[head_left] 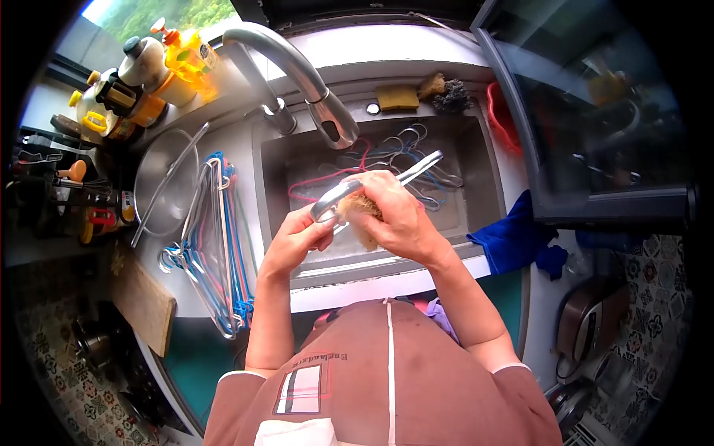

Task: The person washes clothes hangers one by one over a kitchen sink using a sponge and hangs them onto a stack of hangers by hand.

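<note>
Over the front part of the sink [279, 253], both hands are at a pale, shiny hanger [422, 167]. My left hand [297, 241] has its fingers closed on the hanger's near end. My right hand [398, 212] presses a brown scrubbing pad [359, 209] around the hanger, whose far end sticks out to the upper right. Under the hands, several hangers lie in the sink, among them a pink one [321, 181]. A bundle of blue, pink and white hangers [219, 245] rests on the counter to the left.
A curved metal faucet [327, 115] reaches over the sink. Behind it lie a yellow sponge [398, 97] and dark scourer [450, 97]. A glass lid [167, 182], bottles [190, 63] and cutting board [141, 297] are left; a red basin [503, 119] and blue cloth [509, 234] are right.
</note>
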